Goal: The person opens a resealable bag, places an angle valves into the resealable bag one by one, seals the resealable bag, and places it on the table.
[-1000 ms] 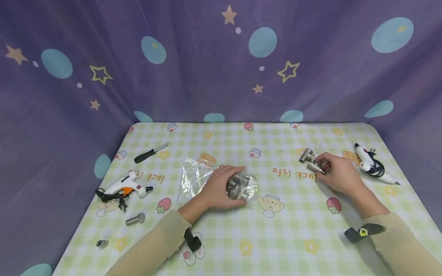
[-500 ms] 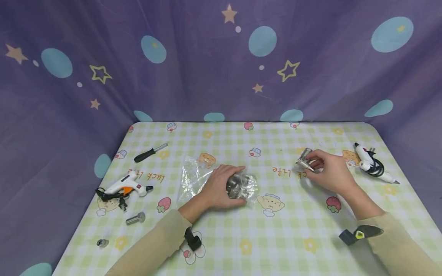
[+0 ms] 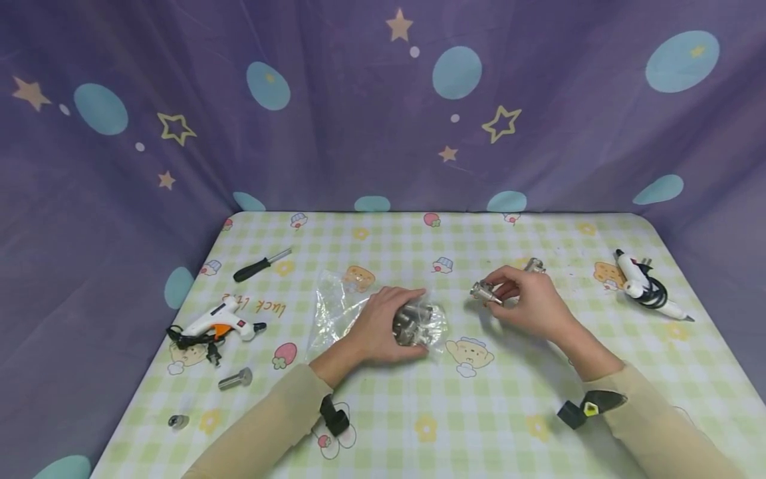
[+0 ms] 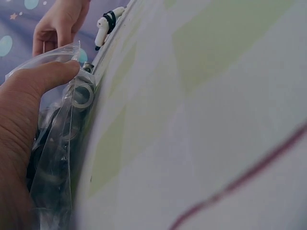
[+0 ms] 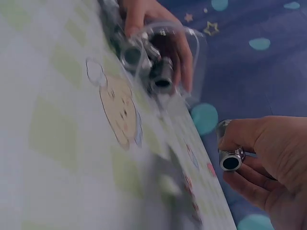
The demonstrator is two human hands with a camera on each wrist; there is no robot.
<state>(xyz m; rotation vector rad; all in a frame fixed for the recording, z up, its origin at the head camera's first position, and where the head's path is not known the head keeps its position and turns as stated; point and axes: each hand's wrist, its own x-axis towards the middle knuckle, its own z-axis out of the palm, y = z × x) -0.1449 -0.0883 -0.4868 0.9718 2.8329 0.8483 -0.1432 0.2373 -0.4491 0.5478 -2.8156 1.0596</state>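
Note:
My left hand [image 3: 380, 326] holds a clear plastic bag [image 3: 332, 309] around its mouth, which faces right. Several shiny metal pipe fittings [image 3: 413, 326] lie inside the bag, partly covered by the hand. In the left wrist view the thumb presses on the plastic near the opening [image 4: 79, 50]. My right hand [image 3: 529, 306] pinches one metal pipe fitting [image 3: 483, 291] between thumb and fingers, to the right of the bag. The right wrist view shows the round open end of that held fitting [image 5: 231, 162]. Another metal fitting [image 3: 534, 265] lies on the table behind the right hand, partly hidden.
On the left are a black-handled screwdriver [image 3: 257, 267], a white glue gun [image 3: 218, 322], a metal bolt-shaped piece [image 3: 235, 379] and a small metal piece [image 3: 177, 422]. A white corded tool [image 3: 649, 289] lies at the right. A purple curtain [image 3: 359, 133] hangs behind the checked tablecloth [image 3: 479, 426].
My right hand has picked up one fitting from beside the other and carried it left toward the bag. The left hand and the bag have stayed in place.

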